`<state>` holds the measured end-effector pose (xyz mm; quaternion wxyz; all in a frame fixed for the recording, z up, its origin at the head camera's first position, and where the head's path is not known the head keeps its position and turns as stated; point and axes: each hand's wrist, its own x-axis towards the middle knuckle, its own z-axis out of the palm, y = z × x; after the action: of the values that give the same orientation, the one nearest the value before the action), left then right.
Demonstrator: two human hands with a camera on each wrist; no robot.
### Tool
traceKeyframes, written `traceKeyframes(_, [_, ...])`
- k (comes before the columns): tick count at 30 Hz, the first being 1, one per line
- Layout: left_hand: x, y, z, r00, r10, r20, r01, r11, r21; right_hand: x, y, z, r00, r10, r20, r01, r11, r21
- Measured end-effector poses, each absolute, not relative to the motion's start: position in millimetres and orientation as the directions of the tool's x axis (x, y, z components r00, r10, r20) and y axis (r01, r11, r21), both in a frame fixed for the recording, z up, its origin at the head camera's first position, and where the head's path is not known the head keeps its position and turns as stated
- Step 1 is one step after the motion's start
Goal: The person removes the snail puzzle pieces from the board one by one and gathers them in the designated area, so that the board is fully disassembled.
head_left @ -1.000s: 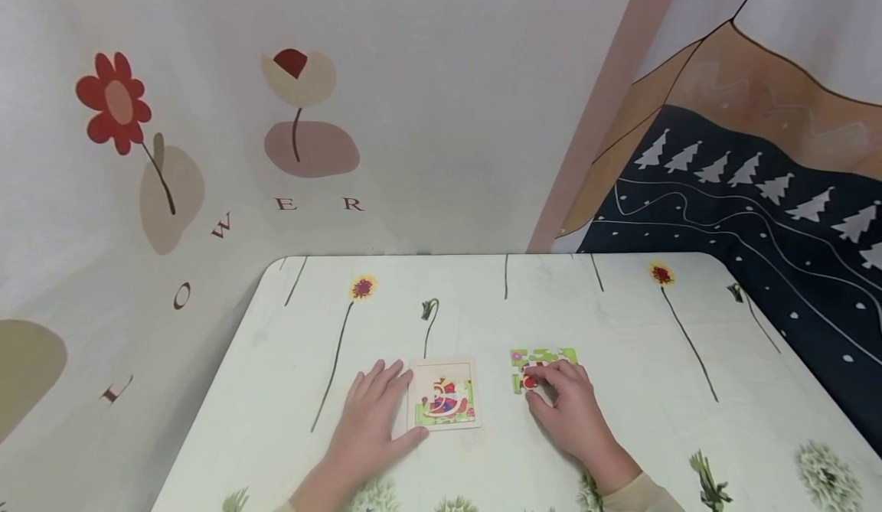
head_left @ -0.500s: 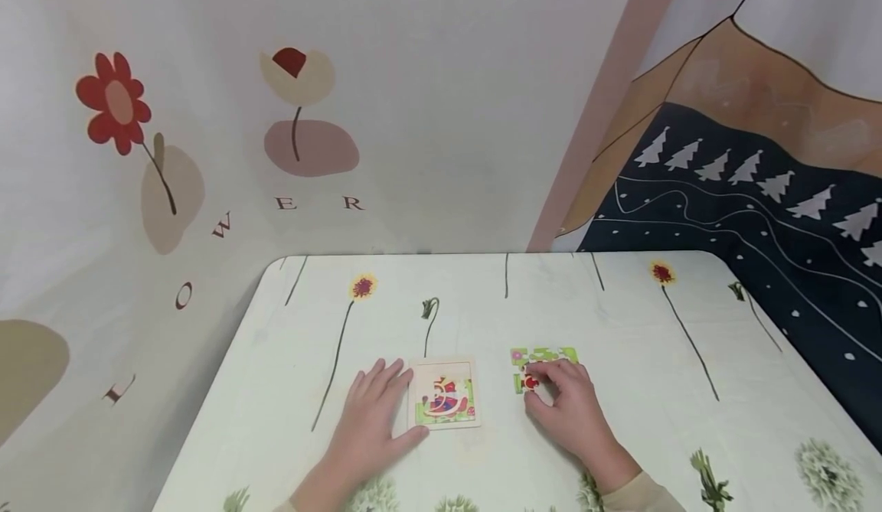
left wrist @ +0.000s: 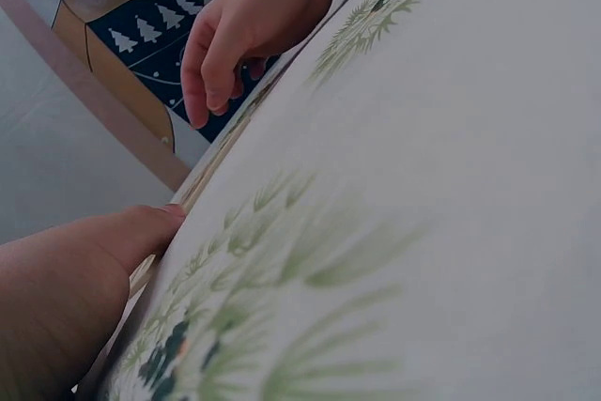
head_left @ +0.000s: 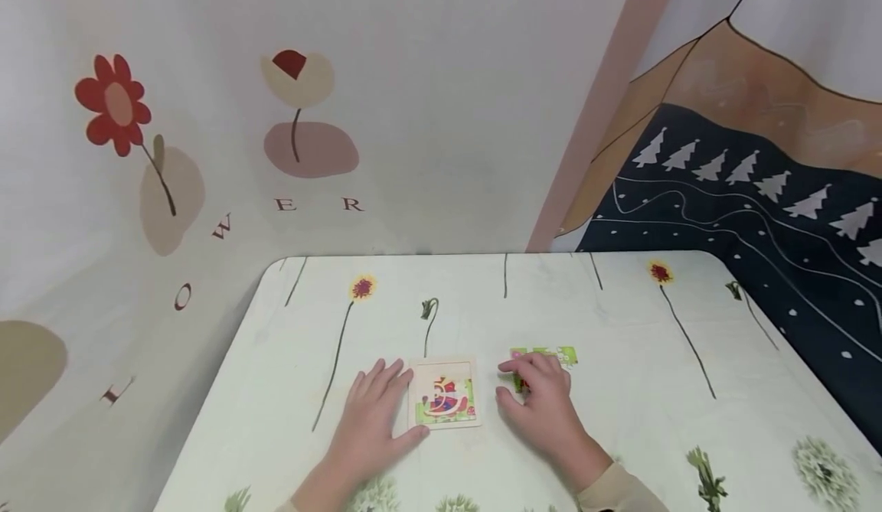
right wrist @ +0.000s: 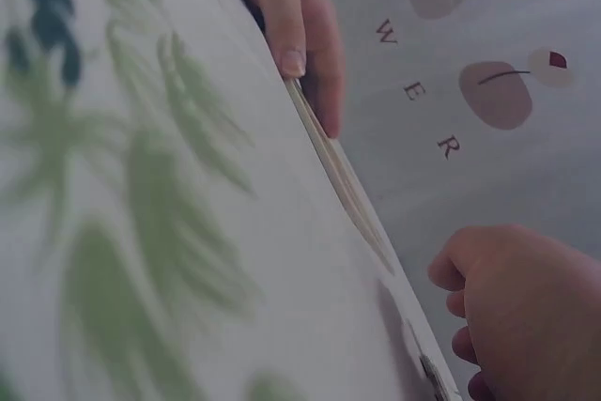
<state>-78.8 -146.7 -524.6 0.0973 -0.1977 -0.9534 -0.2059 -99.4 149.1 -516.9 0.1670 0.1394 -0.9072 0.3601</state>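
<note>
A small wooden puzzle tray (head_left: 445,363) lies on the table, its lower part filled with a colourful rocking-horse-like picture and its upper part bare wood. My left hand (head_left: 372,416) lies along the tray's left side with fingers extended. Its index fingertip is at the upper left edge and its thumb at the lower left corner. Right of the tray, my right hand (head_left: 540,401) hovers over loose green and red puzzle pieces (head_left: 566,354), hiding part of them. Its index finger and thumb are bent towards the tray, a gap between their tips and nothing visible in it.
The table (head_left: 641,366) wears a white cloth printed with flowers and stems. Behind it hangs a pale curtain (head_left: 448,114) with flower prints and letters. A dark panel with white trees (head_left: 730,190) stands at the right.
My right hand has shifted left from the loose pieces towards the tray, with index finger and thumb further apart. My left hand and the tray have stayed in place.
</note>
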Motion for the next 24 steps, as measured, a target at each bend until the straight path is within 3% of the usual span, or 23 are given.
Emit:
traceKeyframes(17, [-80,-147,-524,-0.9,0.338,0.275,0.421,0.839,0.345,-102,103,-516,-0.851,-0.288,0.439,-0.511,0.643,-0.571])
traceKeyframes(24, [-80,-147,-525,-0.896,0.345,0.28,0.428,0.838,0.338,-103,84,-517,-0.871,-0.338,0.356,-0.483,0.718,-0.5])
